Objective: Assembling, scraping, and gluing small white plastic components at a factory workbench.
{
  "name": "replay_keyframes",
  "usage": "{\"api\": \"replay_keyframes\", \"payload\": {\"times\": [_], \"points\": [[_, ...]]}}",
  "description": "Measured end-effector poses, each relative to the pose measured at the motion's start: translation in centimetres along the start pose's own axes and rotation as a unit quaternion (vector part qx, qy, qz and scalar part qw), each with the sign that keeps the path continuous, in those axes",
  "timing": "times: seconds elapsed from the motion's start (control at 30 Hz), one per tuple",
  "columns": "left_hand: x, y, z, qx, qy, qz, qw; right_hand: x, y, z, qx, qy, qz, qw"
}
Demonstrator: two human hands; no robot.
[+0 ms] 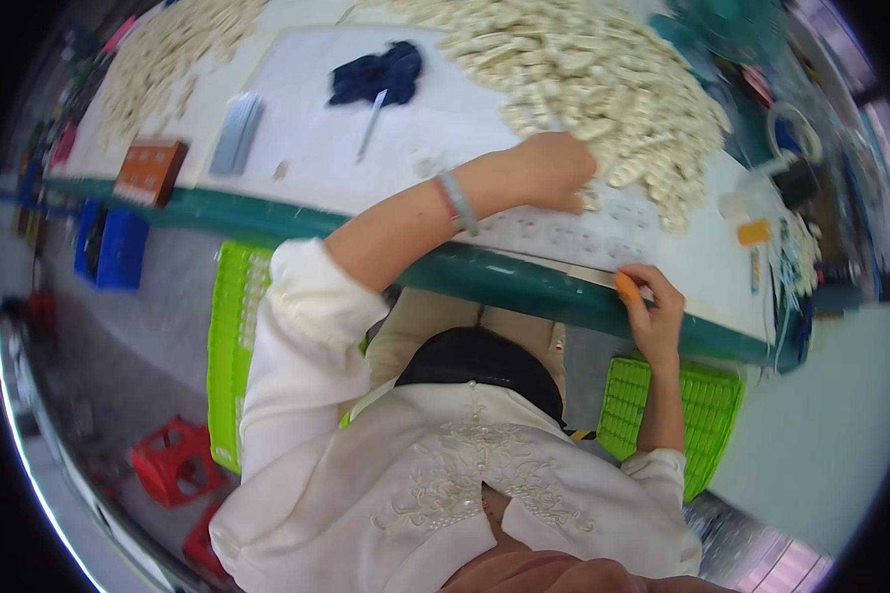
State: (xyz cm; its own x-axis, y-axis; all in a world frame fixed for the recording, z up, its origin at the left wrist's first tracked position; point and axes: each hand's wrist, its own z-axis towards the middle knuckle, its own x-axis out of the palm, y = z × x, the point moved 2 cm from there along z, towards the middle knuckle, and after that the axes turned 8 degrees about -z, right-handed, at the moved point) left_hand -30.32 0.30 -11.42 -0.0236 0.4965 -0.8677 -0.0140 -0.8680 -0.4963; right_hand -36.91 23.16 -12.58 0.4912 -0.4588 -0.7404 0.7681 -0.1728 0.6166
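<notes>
Our left hand curls palm-down at the edge of the heap of small cream plastic pieces, its fingertips hidden, so we cannot tell what it grips. Our right hand pinches an orange tool at the table's green edge, beside a white tray of shallow pockets.

A factory workbench heaped with small cream parts, green crates stacked beneath.
</notes>
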Motion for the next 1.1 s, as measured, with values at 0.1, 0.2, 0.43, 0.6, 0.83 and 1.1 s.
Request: {"api": "replay_keyframes", "payload": {"times": [0.1, 0.2, 0.43, 0.6, 0.83, 1.1], "points": [[0.4, -0.5, 0.5, 0.036, -0.054, 0.006, 0.998, 0.0, -0.6, -0.8, 0.025, -0.023, 0.019, 0.999], [0.7, -0.9, 0.4, 0.034, -0.070, 0.028, 0.997, -0.2, -1.2, -0.8, 0.073, -0.046, 0.072, 0.994], [-0.1, -0.5, -0.3, 0.071, -0.142, -0.005, 0.987, -2.3, -0.4, 4.3, -0.005, -0.122, -0.067, 0.990], [-4.3, -0.9, -5.1, 0.064, -0.276, -0.200, 0.938, -2.9, -0.6, 11.8, -0.220, -0.017, -0.245, 0.944], [-1.9, 3.0, -29.7, -0.210, -0.556, -0.320, 0.738, 0.8, -2.8, 16.5, -0.296, 0.221, -0.241, 0.898], [19.4, -1.8, -61.5, -0.687, -0.638, -0.025, 0.346, 2.7, -5.2, 17.6, -0.246, 0.173, -0.256, 0.919]]}}
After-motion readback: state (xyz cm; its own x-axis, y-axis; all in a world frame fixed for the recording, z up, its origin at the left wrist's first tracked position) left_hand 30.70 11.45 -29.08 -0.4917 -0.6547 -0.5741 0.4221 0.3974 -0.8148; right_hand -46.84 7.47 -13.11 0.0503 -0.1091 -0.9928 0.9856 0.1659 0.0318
